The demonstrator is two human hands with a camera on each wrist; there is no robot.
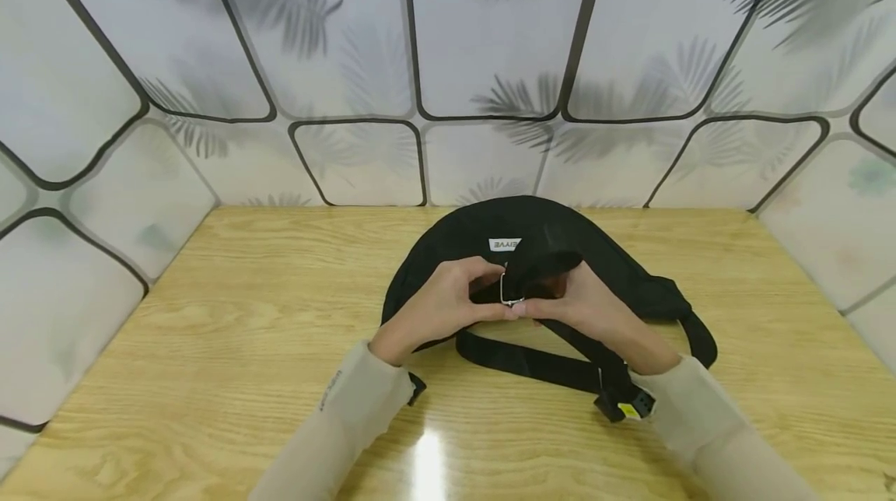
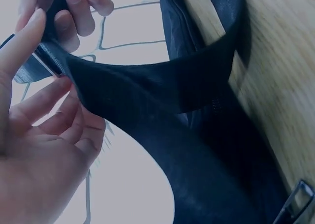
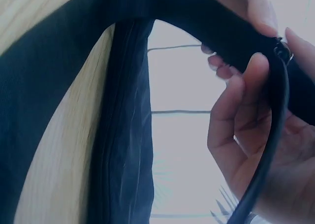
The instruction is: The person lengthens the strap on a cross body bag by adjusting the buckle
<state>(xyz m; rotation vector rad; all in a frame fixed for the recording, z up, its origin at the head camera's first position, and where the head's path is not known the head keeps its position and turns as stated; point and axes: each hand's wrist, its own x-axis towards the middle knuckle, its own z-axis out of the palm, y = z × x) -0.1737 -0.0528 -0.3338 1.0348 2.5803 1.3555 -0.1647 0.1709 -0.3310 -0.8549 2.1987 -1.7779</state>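
On the table rests the bag, its strap looped above it. The left hand pinches the buckle in its fingers; the right hand pinches the strap beside it. Probably best: buckle steady, strap flat, slack fed evenly. The bag's contents, if any, are hidden.

black curved bag on the table — strap and silver buckle in front
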